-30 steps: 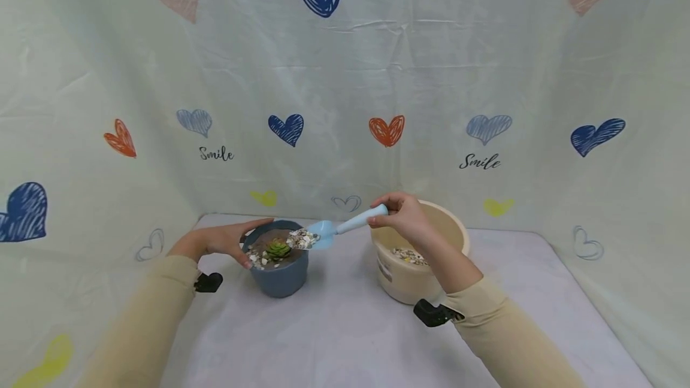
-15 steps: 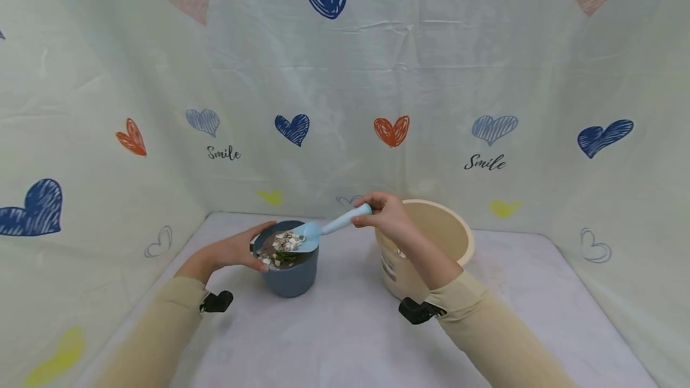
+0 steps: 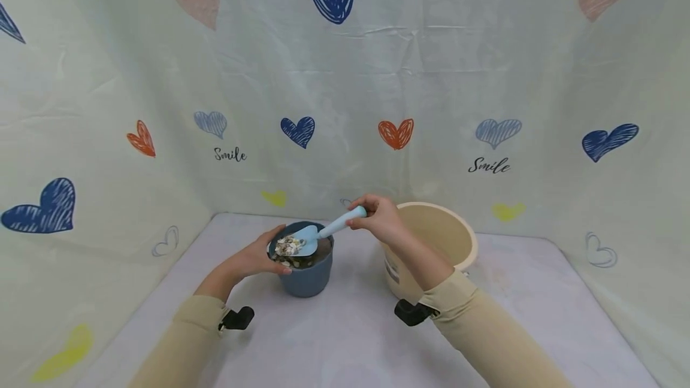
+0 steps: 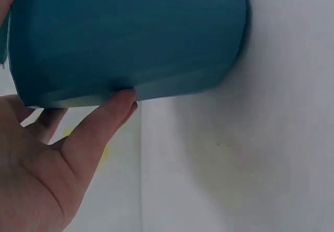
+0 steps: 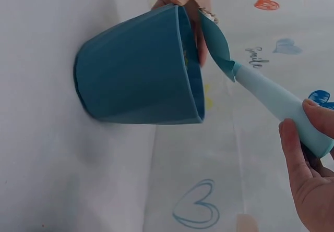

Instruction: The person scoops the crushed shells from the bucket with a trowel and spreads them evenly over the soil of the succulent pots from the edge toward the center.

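My left hand (image 3: 257, 258) grips the blue flower pot (image 3: 306, 283) from the left, thumb on the near side at the rim and fingers behind. In the left wrist view the thumb presses against its wall. My right hand (image 3: 379, 220) pinches the end of the handle of a light-blue trowel (image 3: 336, 223). The trowel's blade hangs over the pot's mouth, bearing pale mixed pebbles (image 3: 288, 246) towards its tip. In the right wrist view the blade (image 5: 215, 41) stands just above the rim. The green succulent in the pot is largely hidden beneath blade and pebbles.
A cream bucket (image 3: 466, 235) stands right of the pot, partly behind my right forearm. A white cloth covers the table (image 3: 345, 340). Behind it hangs a pale curtain (image 3: 345, 76) printed with hearts. Each wrist wears a black camera (image 3: 237, 318).
The trowel has moved left from the pot's right edge to over its middle, covering the succulent. The pot has shifted slightly right with my left hand. The head view has turned a little left.
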Tool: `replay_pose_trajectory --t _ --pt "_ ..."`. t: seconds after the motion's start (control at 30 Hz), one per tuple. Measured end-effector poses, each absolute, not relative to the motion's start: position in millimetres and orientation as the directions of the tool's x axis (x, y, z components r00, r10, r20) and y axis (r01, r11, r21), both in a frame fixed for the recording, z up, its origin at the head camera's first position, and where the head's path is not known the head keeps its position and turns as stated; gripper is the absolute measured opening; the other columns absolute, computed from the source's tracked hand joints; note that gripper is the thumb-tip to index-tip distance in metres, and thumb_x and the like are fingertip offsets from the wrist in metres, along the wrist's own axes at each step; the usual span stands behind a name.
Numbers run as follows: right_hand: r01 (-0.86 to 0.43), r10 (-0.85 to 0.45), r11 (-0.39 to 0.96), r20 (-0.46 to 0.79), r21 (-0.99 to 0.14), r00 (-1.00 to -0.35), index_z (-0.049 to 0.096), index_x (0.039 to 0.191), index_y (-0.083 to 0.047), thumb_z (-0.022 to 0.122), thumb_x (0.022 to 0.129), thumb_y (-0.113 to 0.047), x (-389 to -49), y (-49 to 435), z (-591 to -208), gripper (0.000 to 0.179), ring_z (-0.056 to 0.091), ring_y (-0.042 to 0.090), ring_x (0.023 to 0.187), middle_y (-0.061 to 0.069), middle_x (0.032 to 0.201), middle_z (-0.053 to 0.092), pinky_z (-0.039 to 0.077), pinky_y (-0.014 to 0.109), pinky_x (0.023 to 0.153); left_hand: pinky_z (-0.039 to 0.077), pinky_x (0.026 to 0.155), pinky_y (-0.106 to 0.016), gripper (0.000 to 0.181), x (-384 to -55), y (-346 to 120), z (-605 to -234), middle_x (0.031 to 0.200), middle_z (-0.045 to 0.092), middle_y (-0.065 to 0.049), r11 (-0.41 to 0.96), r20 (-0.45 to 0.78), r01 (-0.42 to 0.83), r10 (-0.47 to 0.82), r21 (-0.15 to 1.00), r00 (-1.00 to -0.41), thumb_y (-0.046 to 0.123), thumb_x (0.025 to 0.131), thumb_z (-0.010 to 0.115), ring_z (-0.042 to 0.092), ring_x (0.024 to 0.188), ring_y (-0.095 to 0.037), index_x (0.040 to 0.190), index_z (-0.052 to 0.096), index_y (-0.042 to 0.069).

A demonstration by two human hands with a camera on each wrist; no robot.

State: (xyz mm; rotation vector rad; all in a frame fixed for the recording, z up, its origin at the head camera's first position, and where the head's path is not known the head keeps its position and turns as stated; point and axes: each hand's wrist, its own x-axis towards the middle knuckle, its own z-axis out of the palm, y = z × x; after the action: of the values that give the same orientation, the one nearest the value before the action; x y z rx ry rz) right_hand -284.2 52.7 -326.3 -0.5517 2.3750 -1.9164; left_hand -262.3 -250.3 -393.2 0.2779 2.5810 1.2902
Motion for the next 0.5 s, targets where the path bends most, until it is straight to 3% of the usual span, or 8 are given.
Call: replay_pose_trajectory --t 0.13,0.37,0.5 --pt "-0.254 -0.286 0.217 0.188 -0.942 -0.94 0.071 0.102 0.001 0.076 0.081 0.003 -285.8 51.2 -327.3 0.022 0.066 0.019 0.082 0.01 0.099 0.069 0.057 0.033 0.075 0.022 0.107 -0.066 0.116 -257.2 -245.3 -392.3 0.156 0.009 -0.028 0.576 -0.151 0.023 0.252 0.817 -0.956 0.023 0.073 0.087 0.012 0.141 -0.049 0.157 0.009 0.006" --pt "-0.28 -0.298 0.27 0.197 -0.921 -0.934 0.072 0.102 -0.002 0.077 0.081 0.001 -286.8 47.1 -327.6 0.021 0.065 0.02 0.082 0.01 0.1 0.068 0.057 0.034 0.074 0.027 0.104 -0.066 0.114 -247.9 -246.6 -389.3 0.157 0.004 -0.028 0.534 -0.167 0.003 0.27 0.846 -0.948 0.019 0.076 0.086 0.035 0.13 -0.054 0.157 0.007 0.009" --pt "-0.296 -0.311 0.286 0.204 -0.911 -0.928 0.072 0.101 -0.002 0.077 0.082 0.001 -285.8 45.0 -326.8 0.02 0.065 0.019 0.082 0.009 0.102 0.068 0.057 0.033 0.074 0.032 0.102 -0.063 0.113 -244.7 -246.3 -391.4 0.157 0.006 -0.028 0.526 -0.171 -0.017 0.246 0.85 -0.954 0.02 0.075 0.087 0.04 0.127 -0.051 0.158 0.01 0.011"
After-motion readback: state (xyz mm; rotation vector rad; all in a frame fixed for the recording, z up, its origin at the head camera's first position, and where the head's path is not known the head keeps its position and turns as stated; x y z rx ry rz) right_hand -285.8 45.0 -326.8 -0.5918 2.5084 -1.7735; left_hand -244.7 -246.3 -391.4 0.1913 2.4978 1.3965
